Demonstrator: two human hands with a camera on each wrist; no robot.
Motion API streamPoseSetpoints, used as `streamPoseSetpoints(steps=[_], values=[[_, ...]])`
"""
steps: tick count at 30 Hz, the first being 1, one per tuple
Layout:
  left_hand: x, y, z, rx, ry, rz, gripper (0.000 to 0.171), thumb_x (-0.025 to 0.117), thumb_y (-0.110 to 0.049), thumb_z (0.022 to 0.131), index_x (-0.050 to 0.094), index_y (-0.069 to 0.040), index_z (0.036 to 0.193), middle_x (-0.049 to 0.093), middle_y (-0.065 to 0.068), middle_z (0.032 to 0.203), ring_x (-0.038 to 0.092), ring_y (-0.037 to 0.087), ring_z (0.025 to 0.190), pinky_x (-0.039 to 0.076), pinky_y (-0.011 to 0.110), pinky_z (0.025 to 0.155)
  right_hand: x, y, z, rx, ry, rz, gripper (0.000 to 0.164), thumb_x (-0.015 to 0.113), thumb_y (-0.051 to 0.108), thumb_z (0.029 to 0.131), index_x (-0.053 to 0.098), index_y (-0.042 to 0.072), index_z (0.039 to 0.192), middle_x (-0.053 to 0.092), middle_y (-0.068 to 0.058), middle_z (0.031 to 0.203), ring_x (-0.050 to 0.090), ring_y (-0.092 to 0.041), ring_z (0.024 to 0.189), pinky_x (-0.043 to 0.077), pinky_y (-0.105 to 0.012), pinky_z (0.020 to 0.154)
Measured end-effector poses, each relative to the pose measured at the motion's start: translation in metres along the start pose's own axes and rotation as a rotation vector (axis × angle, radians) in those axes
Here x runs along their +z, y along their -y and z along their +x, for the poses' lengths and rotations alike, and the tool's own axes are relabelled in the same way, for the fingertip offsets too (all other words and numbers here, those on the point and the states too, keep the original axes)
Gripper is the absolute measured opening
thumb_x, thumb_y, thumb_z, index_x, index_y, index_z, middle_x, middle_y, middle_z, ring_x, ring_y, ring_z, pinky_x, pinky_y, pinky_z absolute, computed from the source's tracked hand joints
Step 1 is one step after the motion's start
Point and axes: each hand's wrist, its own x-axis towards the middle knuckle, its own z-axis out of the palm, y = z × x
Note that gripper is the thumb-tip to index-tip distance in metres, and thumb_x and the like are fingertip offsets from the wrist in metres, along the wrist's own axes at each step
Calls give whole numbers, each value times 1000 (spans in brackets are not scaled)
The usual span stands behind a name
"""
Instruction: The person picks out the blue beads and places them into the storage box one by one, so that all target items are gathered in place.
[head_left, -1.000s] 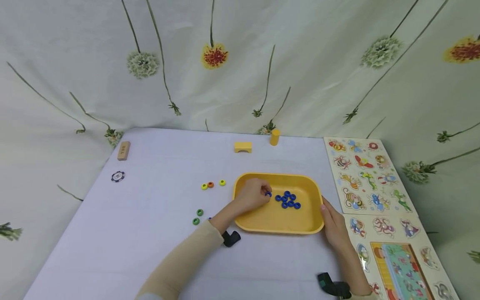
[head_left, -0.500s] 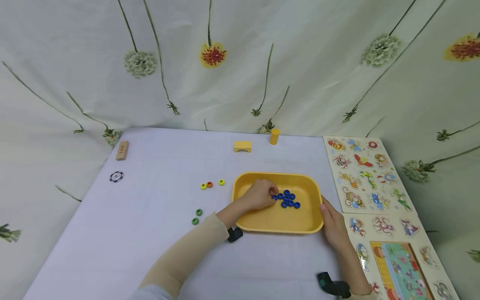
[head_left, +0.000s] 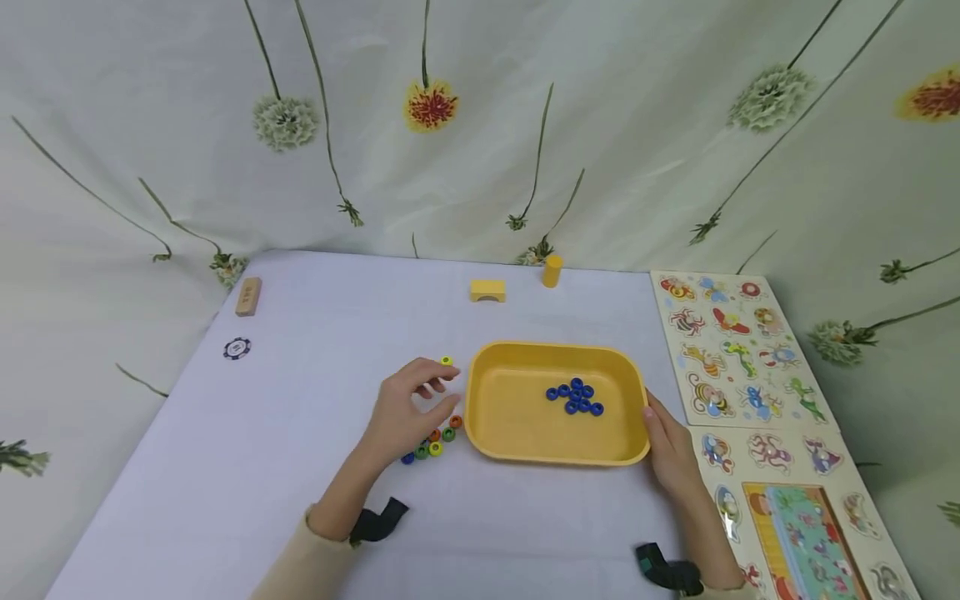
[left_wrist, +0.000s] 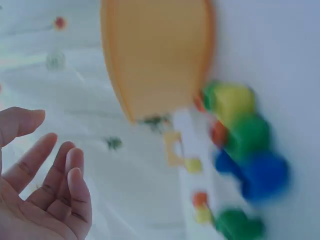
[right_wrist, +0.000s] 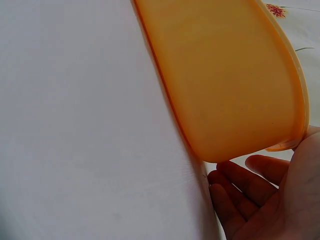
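My left hand (head_left: 405, 412) is held above the white cloth, just left of a yellow plastic tray (head_left: 525, 437). Its thumb and fingers are apart, with nothing between them. Under and beside it lie loose beads: a yellow bead (head_left: 436, 449), a green bead (head_left: 448, 434), an orange bead (head_left: 455, 422), a blue bead (head_left: 407, 458) and others partly covered by the hand. Inside the tray, several blue beads (head_left: 575, 396) sit clustered right of centre. My right hand (head_left: 670, 454) holds the tray's right end, thumb at the rim; the right wrist view shows fingers (right_wrist: 245, 180) below the tray's outer wall.
Behind the tray stand a yellow arch block (head_left: 487, 291) and a yellow cylinder (head_left: 552, 272). A wooden block (head_left: 248, 297) and a poker chip (head_left: 237, 348) lie at the far left. Sticker-picture boards (head_left: 742, 350) line the right side. A floral cloth (head_left: 480, 167) hangs behind.
My left hand has let go of a blue bead among the others in the tray and moved left, out over the loose beads. My right hand stays at the tray's right end.
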Motion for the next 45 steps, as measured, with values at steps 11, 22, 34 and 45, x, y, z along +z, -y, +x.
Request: streamPoseSetpoints(steps=[11, 22, 34, 45], values=[[-20, 46, -49, -215, -24, 98, 31, 72, -14, 72, 63, -14, 102, 61, 0, 97, 53, 12, 83, 47, 29, 71, 1, 0, -1, -12, -7, 7, 47, 29, 37, 95, 37, 13, 135, 40, -8, 137, 33, -26, 128, 28, -45, 101], [-8, 64, -56, -231, 55, 229, 27, 75, -21, 68, 67, -22, 93, 57, -12, 91, 50, 5, 79, 46, 27, 70, 1, -1, -1, 12, -1, -2, 51, 28, 41, 95, 35, 13, 136, 38, -8, 138, 31, -27, 129, 26, -45, 102], [-3, 60, -56, -144, 58, 395, 17, 76, -21, 64, 71, -17, 80, 57, -12, 89, 46, 6, 83, 42, 26, 67, 1, -1, -2, -10, -16, -7, 50, 29, 40, 95, 36, 12, 135, 40, -8, 137, 33, -26, 128, 27, -45, 102], [5, 31, -18, -77, -55, 89, 21, 72, -10, 71, 65, -12, 91, 57, -8, 74, 50, 1, 62, 46, 17, 56, 1, -1, -1, -7, -11, -4, 50, 28, 40, 95, 35, 13, 136, 40, -8, 137, 32, -26, 129, 27, -45, 102]])
